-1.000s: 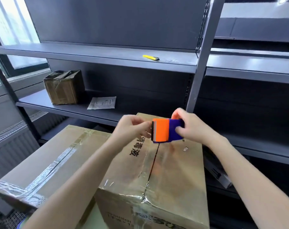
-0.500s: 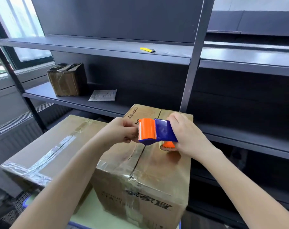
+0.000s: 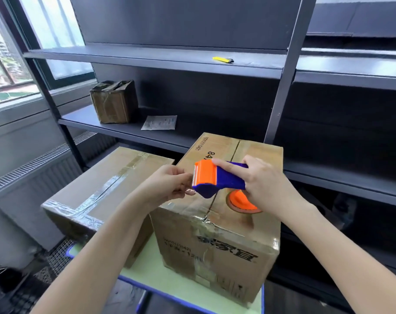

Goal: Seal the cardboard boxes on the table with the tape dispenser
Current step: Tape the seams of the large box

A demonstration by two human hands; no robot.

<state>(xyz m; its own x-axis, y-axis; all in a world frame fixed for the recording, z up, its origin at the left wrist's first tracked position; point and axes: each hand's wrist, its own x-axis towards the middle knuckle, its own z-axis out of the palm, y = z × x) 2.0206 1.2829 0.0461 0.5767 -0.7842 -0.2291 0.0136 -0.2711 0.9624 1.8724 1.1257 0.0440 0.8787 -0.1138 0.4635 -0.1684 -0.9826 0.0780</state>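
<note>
Right grip (image 3: 263,185) clasps dispenser (image 3: 206,175); left grip (image 3: 167,184) pinches tape (image 3: 189,191).

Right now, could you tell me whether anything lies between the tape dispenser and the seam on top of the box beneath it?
Nothing visible does. The right hand holds the tape dispenser over the box, the left hand seems to pinch the tape end at its cutter, and the seam below lies uncovered.

Cardboard boxes, three: tall box (image 3: 215,236) under tape dispenser (image 3: 228,182), flat box (image 3: 90,196) left of dispenser, small box (image 3: 113,103) beyond dispenser. Tape dispenser, one. Hands, two: left hand (image 3: 167,186), right hand (image 3: 265,184). Yellow knife (image 3: 223,60), one. Paper sheet (image 3: 159,122), one.
</note>
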